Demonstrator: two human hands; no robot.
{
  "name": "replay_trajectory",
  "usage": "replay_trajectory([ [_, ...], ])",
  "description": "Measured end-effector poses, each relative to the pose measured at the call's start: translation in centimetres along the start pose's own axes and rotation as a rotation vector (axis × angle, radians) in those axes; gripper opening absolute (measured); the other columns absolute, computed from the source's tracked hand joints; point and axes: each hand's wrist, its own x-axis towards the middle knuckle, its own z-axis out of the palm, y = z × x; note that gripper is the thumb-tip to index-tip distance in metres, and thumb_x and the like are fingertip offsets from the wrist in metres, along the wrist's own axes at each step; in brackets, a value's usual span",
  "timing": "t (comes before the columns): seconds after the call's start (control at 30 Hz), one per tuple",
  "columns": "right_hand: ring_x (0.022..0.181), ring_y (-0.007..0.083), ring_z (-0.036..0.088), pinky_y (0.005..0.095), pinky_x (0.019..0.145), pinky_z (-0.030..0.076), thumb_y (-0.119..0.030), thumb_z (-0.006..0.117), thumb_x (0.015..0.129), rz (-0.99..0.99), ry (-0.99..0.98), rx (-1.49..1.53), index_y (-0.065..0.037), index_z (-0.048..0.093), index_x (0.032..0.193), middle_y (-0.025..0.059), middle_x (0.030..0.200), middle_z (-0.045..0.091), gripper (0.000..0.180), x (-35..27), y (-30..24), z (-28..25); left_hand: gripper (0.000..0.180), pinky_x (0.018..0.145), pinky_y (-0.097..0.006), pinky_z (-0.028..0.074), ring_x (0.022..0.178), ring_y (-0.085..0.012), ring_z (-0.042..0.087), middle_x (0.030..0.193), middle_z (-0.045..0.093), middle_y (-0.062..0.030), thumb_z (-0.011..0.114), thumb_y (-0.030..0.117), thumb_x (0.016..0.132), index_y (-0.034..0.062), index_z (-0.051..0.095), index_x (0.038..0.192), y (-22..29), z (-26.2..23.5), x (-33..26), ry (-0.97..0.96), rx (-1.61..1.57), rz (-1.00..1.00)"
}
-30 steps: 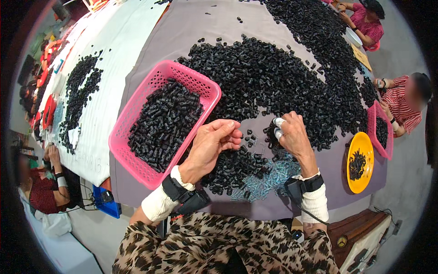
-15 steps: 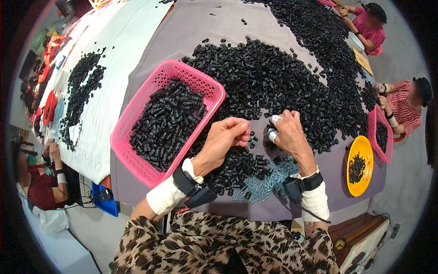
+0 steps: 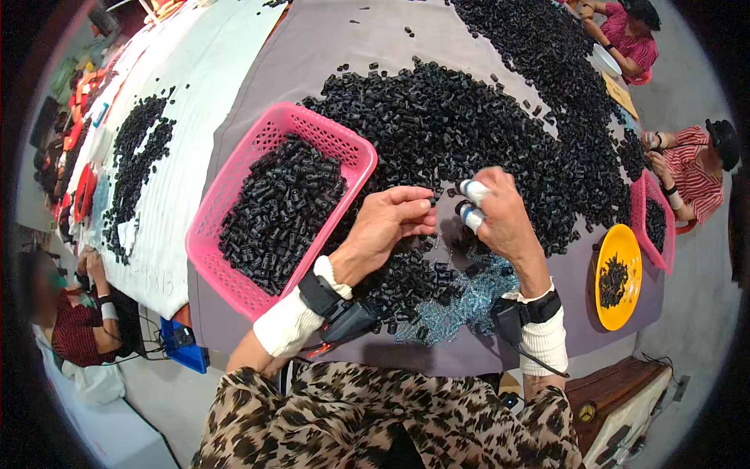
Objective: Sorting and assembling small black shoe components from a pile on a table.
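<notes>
So a small black piece (image 3: pixel 432 201) is now peeking out at the left hand's (image 3: pixel 383 227) fingertips, and that grip is pinching it narrowly. The right hand (image 3: pixel 506 219) is sitting higher than a second ago, and the gap between the hands is shrinking — I'm reading that as the handwork on this one piece being underway. Can't tell if the right grip's taped fingers are holding anything. Around them, black parts (image 3: pixel 437 117) and bluish clear bits (image 3: pixel 461 309) are covering the surface (image 3: pixel 336 39) — and the pink basket (image 3: pixel 207 242) is sitting left, looking unchanged.
</notes>
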Motion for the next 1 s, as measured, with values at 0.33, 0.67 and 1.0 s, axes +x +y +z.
replay_trajectory([
  [0.33,0.088,0.0268,0.051,0.0390,0.079,0.038,-0.004,0.064,0.070,-0.071,-0.230,-0.177,-0.005,0.063,0.075,0.0095,0.080,0.056,0.005,-3.0,0.0,5.0,0.022,0.080,-0.033,0.055,0.085,-0.0195,0.065,0.096,0.066,-0.0126,0.057,0.005,0.092,-0.0018,0.056,0.112,0.5,-1.6,-2.8,0.056,-0.002,0.018],
  [0.67,0.084,0.0281,0.053,0.0399,0.078,0.038,-0.008,0.072,0.065,-0.032,-0.151,-0.082,-0.004,0.059,0.079,0.0100,0.078,0.057,0.019,-3.1,0.7,5.7,0.023,0.079,-0.032,0.055,0.087,-0.0192,0.065,0.097,0.066,-0.0114,0.059,0.005,0.090,-0.0018,0.059,0.113,-0.4,-2.2,-3.5,0.027,-0.007,-0.002],
  [1.0,0.082,0.0282,0.052,0.0396,0.076,0.038,-0.005,0.069,0.067,-0.006,-0.153,-0.090,-0.003,0.058,0.081,0.0101,0.077,0.056,0.018,-2.9,0.5,5.9,0.024,0.077,-0.029,0.056,0.084,-0.0176,0.065,0.096,0.065,-0.0105,0.059,0.004,0.090,-0.0024,0.059,0.113,-0.6,-2.1,-3.2,0.039,0.003,-0.012],
])
